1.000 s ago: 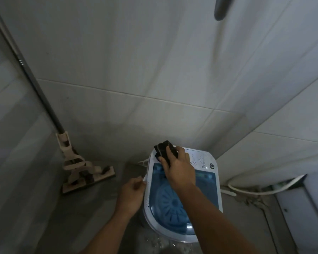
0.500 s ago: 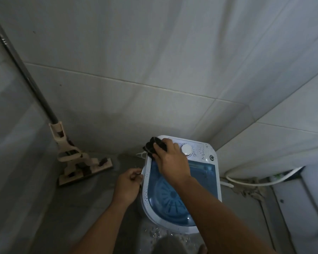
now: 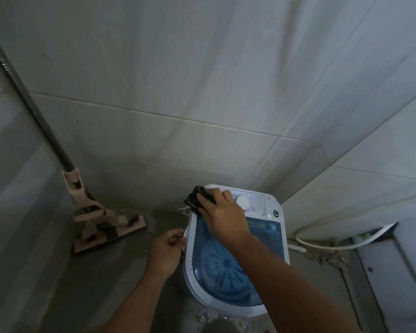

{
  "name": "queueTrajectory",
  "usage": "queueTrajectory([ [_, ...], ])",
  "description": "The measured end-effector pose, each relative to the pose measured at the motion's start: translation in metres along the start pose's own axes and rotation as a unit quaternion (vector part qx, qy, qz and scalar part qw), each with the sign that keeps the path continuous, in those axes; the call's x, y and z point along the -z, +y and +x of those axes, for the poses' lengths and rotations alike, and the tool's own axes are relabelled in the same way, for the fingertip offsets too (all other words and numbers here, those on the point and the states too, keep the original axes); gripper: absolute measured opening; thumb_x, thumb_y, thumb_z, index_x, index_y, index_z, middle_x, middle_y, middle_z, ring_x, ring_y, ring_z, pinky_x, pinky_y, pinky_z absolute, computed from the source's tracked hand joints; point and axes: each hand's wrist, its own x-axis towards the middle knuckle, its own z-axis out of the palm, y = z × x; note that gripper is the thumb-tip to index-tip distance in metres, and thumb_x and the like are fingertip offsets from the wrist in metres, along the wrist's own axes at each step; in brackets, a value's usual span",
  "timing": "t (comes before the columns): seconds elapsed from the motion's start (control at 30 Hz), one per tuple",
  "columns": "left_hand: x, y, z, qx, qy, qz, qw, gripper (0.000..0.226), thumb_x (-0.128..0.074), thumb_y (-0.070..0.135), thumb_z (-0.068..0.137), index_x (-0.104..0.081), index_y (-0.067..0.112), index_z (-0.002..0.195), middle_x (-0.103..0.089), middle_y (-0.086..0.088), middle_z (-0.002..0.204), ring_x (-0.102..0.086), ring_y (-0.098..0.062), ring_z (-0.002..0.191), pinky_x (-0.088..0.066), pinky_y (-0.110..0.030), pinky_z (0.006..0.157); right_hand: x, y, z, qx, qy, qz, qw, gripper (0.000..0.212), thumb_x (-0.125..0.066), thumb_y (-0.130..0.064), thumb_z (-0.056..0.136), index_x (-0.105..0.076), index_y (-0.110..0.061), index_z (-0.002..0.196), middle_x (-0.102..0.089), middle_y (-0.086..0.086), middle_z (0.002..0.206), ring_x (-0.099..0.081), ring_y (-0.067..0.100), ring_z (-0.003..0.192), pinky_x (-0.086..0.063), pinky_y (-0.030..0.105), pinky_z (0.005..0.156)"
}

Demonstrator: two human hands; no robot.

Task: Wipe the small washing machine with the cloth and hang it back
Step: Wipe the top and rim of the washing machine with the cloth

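A small white washing machine (image 3: 269, 207) with a blue see-through lid stands on the grey floor in a tiled corner. My right hand (image 3: 222, 216) presses a dark cloth (image 3: 195, 200) onto the machine's far left top corner, beside the round white knob (image 3: 242, 201). Part of the cloth is hidden under my fingers. My left hand (image 3: 165, 253) grips the machine's left rim.
A flat mop (image 3: 101, 227) with a long metal handle leans at the left wall. A white hose (image 3: 334, 243) curves along the floor at the right, next to a white fixture (image 3: 408, 272). Tiled walls close in behind and right.
My right hand has slid the cloth leftwards along the machine's far edge to the left corner, which uncovered the knob. My left hand stays on the rim.
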Motion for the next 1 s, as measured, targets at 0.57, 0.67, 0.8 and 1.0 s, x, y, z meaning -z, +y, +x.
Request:
queueTrajectory([
  [0.57, 0.002, 0.012, -0.008, 0.031, -0.016, -0.037, 0.999, 0.018, -0.061, 0.007, 0.094, -0.071, 0.022, 0.096, -0.075, -0.005, 0.096, -0.071, -0.03, 0.084, -0.058, -0.049, 0.082, 0.005, -0.002, 0.015, -0.052, -0.024, 0.018, 0.998, 0.037, -0.048, -0.043, 0.101, -0.062, -0.024, 0.129, -0.057, 0.009, 0.127, -0.055, 0.032, 0.104, -0.059, 0.042, 0.064],
  [0.67, 0.002, 0.013, -0.008, 0.033, -0.018, -0.048, 0.998, 0.019, -0.061, 0.005, 0.094, -0.069, 0.022, 0.092, -0.075, -0.009, 0.094, -0.067, -0.029, 0.081, -0.057, -0.051, 0.082, 0.001, -0.008, -0.011, -0.038, 0.004, 0.013, 0.999, 0.041, -0.044, -0.045, 0.1, -0.063, -0.026, 0.13, -0.061, 0.006, 0.119, -0.058, 0.03, 0.096, -0.058, 0.041, 0.059],
  [0.8, 0.001, 0.013, -0.008, 0.042, -0.021, -0.063, 0.997, 0.017, -0.062, 0.005, 0.094, -0.069, 0.02, 0.091, -0.074, -0.009, 0.094, -0.067, -0.029, 0.081, -0.057, -0.045, 0.079, 0.002, -0.003, -0.01, -0.07, -0.003, 0.019, 0.997, 0.046, -0.046, -0.044, 0.103, -0.051, -0.023, 0.144, -0.06, 0.005, 0.117, -0.055, 0.027, 0.097, -0.056, 0.04, 0.06],
  [1.0, 0.001, 0.01, -0.007, 0.045, -0.019, -0.073, 0.996, 0.014, -0.062, 0.005, 0.093, -0.07, 0.017, 0.094, -0.073, -0.013, 0.097, -0.064, -0.027, 0.078, -0.055, -0.04, 0.072, 0.007, 0.001, 0.014, -0.142, 0.01, 0.095, 0.985, 0.042, -0.055, -0.042, 0.1, -0.057, -0.024, 0.138, -0.058, 0.004, 0.113, -0.055, 0.027, 0.106, -0.058, 0.043, 0.065],
])
